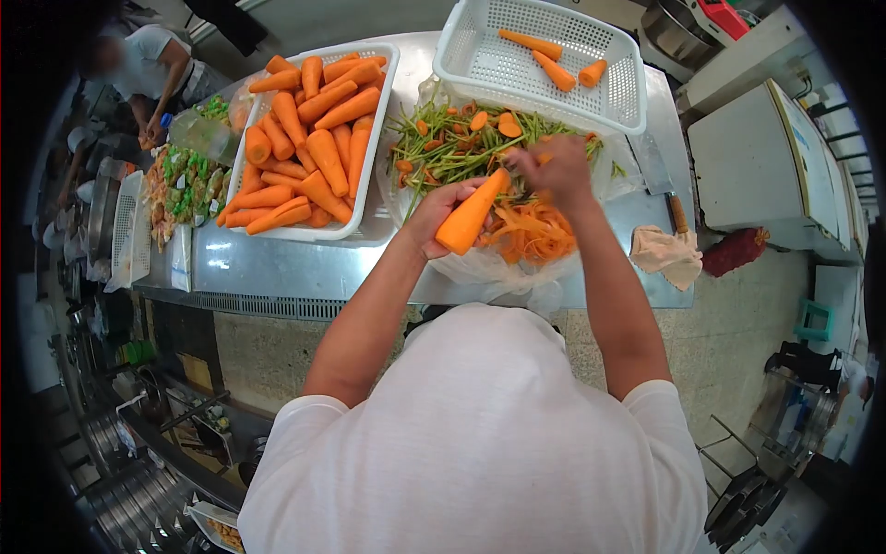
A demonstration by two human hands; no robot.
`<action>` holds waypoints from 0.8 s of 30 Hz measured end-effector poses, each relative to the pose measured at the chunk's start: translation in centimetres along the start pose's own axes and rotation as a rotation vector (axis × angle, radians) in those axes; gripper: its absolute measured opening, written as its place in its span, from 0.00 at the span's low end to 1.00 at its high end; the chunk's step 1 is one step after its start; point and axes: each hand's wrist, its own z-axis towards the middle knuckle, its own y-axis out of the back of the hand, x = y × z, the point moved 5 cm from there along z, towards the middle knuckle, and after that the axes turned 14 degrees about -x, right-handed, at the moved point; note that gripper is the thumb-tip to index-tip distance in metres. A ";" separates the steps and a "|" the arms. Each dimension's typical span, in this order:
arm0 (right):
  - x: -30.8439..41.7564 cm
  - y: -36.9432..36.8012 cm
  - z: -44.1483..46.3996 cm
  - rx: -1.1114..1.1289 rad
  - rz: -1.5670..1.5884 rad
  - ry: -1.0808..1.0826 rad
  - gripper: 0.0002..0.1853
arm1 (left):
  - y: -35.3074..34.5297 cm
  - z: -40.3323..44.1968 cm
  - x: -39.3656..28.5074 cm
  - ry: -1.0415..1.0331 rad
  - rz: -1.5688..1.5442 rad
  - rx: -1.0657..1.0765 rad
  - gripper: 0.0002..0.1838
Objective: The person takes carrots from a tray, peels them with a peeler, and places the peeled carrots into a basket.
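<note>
My left hand (441, 212) is closed around the thick end of a carrot (471, 214), whose narrow tip points up and right. At that tip my right hand (554, 171) is curled around a small tool, mostly hidden and blurred, that looks like a peeler. Orange carrot peelings (531, 233) lie in ribbons below the hands on a clear plastic bag (503, 277). Behind them spreads a heap of green stems (438, 152) mixed with carrot ends.
A white basket (392, 83) full of carrots stands left. Another white basket (452, 46) at the back holds 3 carrot pieces. On the right lie a knife (653, 166) and a pinkish cloth (666, 257). A co-worker (152, 65) is at the far left.
</note>
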 end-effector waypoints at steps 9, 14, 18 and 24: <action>-3.4 2.2 -2.2 0.155 0.012 -0.378 0.33 | -0.3 -0.9 0.1 0.001 -0.169 -0.006 0.24; 0.6 3.6 -2.3 0.095 0.207 -0.513 0.31 | 0.2 -0.6 0.3 -0.028 -0.106 -0.035 0.23; 6.3 4.6 -1.4 0.172 0.270 -0.319 0.26 | -0.8 -0.1 0.6 -0.035 -0.018 -0.044 0.22; 6.3 3.6 -1.1 0.066 0.157 0.015 0.20 | -0.8 0.5 1.4 -0.005 -0.029 -0.224 0.22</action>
